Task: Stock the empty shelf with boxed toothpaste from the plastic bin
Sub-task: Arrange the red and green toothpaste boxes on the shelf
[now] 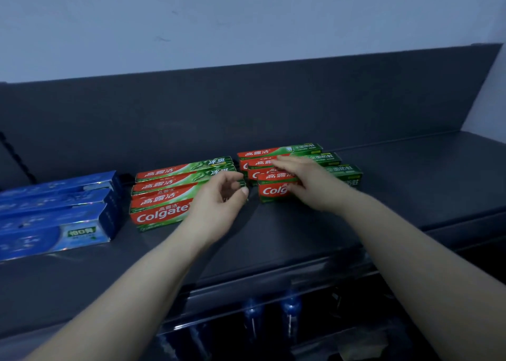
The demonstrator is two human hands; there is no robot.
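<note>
While your R hand [298, 177] lies flat on top of the right boxes [273, 191] w/ fingers straight, your L hand [219, 199] is curled at the right end of the middle boxes [164, 196]. Can't tell if it grips one or just touches it. Both sets are red & green toothpaste boxes, lying in rows on the shelf [301, 240]. The blue boxes [54, 215] sit at the far left, cut off at the edge of view. Your R hand hides part of the right boxes. Below the shelf are blurry bottles [290, 310] w/ blue tops. The shelf is dark grey, w/ a dark back panel [246, 108] & a pale wall [246, 18] above.
</note>
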